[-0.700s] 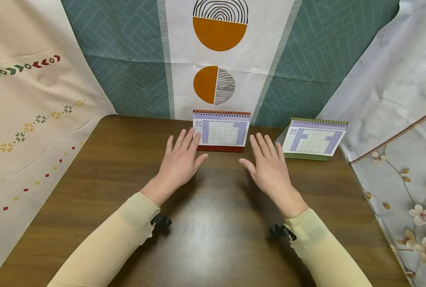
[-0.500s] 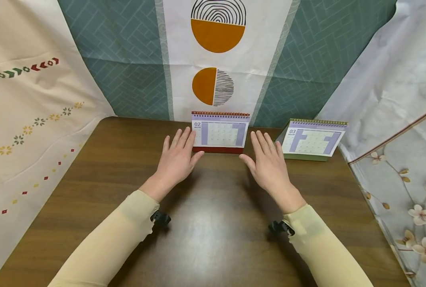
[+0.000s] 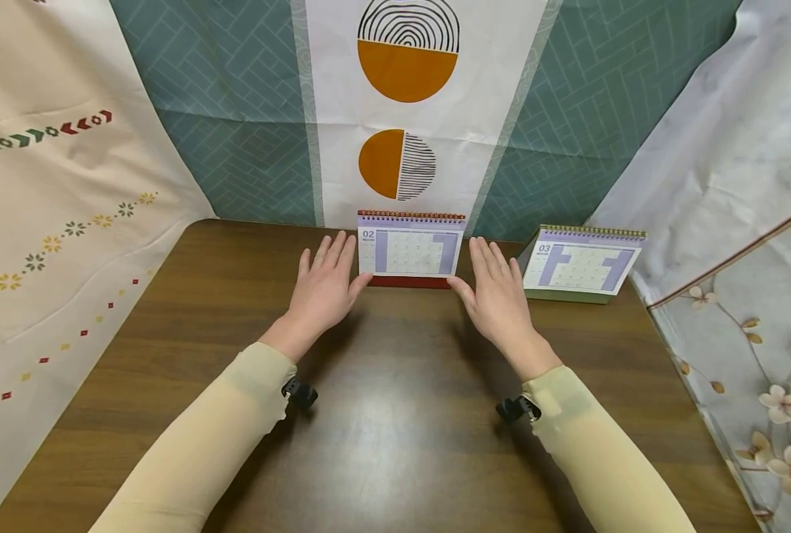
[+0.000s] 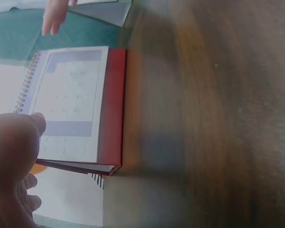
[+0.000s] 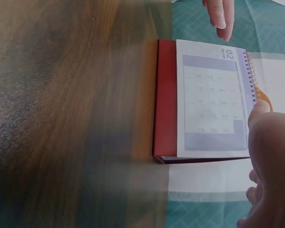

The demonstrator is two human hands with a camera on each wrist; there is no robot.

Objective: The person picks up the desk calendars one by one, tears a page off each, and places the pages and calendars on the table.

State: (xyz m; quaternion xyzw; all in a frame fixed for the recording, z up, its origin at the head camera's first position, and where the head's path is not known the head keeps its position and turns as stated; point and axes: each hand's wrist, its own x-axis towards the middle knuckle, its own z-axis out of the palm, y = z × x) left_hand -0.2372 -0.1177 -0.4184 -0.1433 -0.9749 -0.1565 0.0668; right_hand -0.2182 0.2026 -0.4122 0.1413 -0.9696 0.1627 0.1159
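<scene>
A desk calendar with a red base, red spiral binding and a page marked 02 stands upright at the back of the table. To its left is my left hand, fingers straight and pointing at the back cloth, thumb spread toward the calendar's lower left corner. My right hand mirrors it on the right side, with its thumb tip at the lower right corner of the red base. In the left wrist view, the left thumb overlaps the page edge. The right wrist view has the right thumb near the spiral binding.
A second desk calendar, marked 03 with a green base, stands just right of my right hand. A teal and white cloth hangs directly behind the wooden table. Patterned cloths line the left and right sides.
Both hands have moved slightly forward along the calendar's sides. The left hand has also shifted left, off the page in the head view. The calendars stay where they were.
</scene>
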